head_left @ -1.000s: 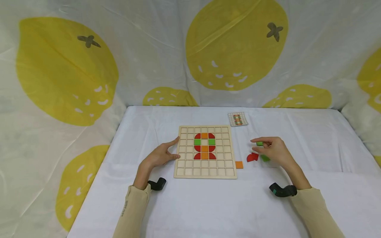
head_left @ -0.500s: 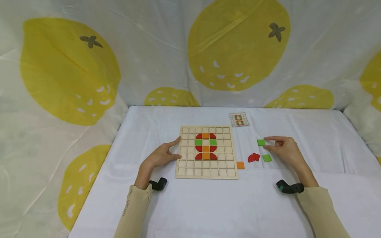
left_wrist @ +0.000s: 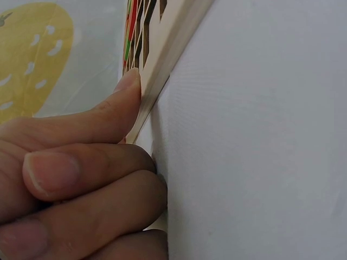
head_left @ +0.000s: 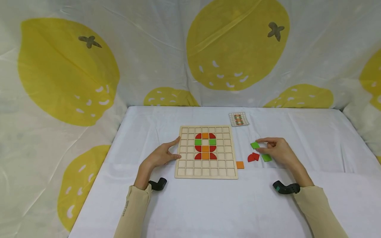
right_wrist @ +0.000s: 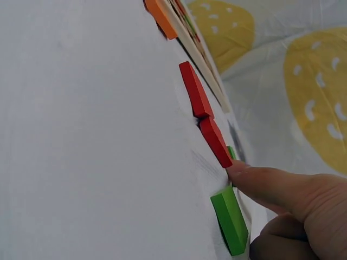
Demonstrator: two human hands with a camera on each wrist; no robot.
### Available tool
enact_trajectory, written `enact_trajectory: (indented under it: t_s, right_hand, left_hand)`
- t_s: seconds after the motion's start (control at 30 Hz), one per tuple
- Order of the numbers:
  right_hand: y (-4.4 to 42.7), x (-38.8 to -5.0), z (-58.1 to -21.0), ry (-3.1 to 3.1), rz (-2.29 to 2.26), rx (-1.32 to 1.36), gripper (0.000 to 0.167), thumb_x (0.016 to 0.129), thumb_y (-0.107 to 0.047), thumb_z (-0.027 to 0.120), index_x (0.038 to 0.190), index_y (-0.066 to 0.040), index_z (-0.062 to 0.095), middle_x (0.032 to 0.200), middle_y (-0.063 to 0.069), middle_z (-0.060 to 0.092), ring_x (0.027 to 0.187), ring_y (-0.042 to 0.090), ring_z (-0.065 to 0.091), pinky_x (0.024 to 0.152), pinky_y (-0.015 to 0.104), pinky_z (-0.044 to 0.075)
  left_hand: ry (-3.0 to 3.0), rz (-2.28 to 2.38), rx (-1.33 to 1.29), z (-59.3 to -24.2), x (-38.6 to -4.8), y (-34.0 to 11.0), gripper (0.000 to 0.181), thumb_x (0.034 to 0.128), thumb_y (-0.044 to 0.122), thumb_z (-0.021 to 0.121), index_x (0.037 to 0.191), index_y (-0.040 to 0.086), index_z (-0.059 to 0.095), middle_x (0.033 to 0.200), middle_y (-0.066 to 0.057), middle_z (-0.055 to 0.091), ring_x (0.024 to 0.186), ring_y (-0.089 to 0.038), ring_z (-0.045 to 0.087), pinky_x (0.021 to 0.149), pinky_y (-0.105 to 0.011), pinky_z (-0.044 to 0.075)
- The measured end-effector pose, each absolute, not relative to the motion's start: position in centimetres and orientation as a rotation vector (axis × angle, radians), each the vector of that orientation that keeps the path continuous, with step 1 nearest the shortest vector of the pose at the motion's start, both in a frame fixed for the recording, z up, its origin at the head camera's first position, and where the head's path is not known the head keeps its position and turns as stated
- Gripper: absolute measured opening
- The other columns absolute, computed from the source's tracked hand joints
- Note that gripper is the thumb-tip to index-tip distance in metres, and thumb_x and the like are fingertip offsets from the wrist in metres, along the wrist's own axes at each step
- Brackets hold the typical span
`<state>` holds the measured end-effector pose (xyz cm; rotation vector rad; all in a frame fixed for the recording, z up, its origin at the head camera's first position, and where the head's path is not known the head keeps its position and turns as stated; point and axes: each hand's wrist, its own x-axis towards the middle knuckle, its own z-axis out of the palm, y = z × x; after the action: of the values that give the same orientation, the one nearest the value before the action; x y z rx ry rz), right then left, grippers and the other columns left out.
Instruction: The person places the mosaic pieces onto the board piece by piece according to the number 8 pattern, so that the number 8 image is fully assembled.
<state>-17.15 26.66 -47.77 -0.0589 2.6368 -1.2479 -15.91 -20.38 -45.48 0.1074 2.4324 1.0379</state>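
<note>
The left hand (head_left: 159,155) rests its spread thumb and index finger against the left edge of the gridded wooden board (head_left: 184,173); in the left wrist view its thumb touches the rim (left_wrist: 162,51) and other fingers are bent. Red, orange and green pieces fill cells in the board's upper middle. Right of the board, the right hand (head_left: 279,152) pinches a green square tile (head_left: 254,145) at its fingertips. In the right wrist view that tile is mostly hidden behind a red piece (right_wrist: 214,142) and the thumb. A second green tile (head_left: 266,158) lies below that hand.
Two red pieces (head_left: 251,158) lie touching between the board and the right hand. An orange square (head_left: 240,165) sits beside the board's lower right edge. A small patterned card (head_left: 238,119) lies beyond the board's upper right corner. White cloth (head_left: 208,205) covers the table.
The right hand moved right to the upper green tile, then back left with it, shifting the tile slightly left and nearer. The left hand stays at the board's edge.
</note>
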Motion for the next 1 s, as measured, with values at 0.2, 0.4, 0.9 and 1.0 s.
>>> enact_trajectory:
  t_s: [0.2,0.4,0.9,1.0]
  right_hand:
    - [26.5,-17.2,-48.1,2.651,-1.251,-0.082,0.045,0.086,-0.026,0.086,0.126,-0.007,0.074,0.063,-0.004,0.03,0.057,0.01,0.032,0.053,0.029,0.028]
    - [26.3,-17.3,-48.2,2.657,-1.265,-0.116,0.041,0.086,-0.025,0.086,0.121,-0.006,0.076,0.061,-0.006,0.029,0.056,0.008,0.031,0.052,0.027,0.028]
    - [24.5,-17.2,-47.8,2.728,-1.178,-0.15,0.025,0.091,-0.022,0.081,0.111,-0.009,0.08,0.059,-0.004,0.032,0.052,0.009,0.033,0.052,0.026,0.029]
    - [24.7,-17.2,-47.7,2.7,-1.179,-0.16,0.03,0.089,-0.025,0.083,0.113,-0.008,0.079,0.06,-0.004,0.033,0.053,0.009,0.033,0.052,0.026,0.029]
  left_hand:
    - [2.426,1.05,0.115,-45.4,-15.9,-20.4,0.086,0.0954,0.026,0.076,0.165,0.029,0.026,0.055,0.005,0.038,0.053,-0.012,0.037,0.056,-0.026,0.035]
    - [2.428,1.052,0.114,-45.5,-15.9,-20.4,0.085,0.0955,0.026,0.076,0.165,0.029,0.027,0.055,0.005,0.038,0.053,-0.012,0.038,0.056,-0.026,0.036]
    - [2.428,1.053,0.107,-45.5,-15.9,-20.4,0.085,0.095,0.026,0.077,0.164,0.03,0.027,0.056,0.004,0.038,0.053,-0.012,0.038,0.056,-0.026,0.035]
    - [2.433,1.046,0.112,-45.5,-15.9,-20.4,0.085,0.0952,0.026,0.076,0.165,0.03,0.027,0.056,0.004,0.039,0.053,-0.013,0.038,0.056,-0.027,0.035]
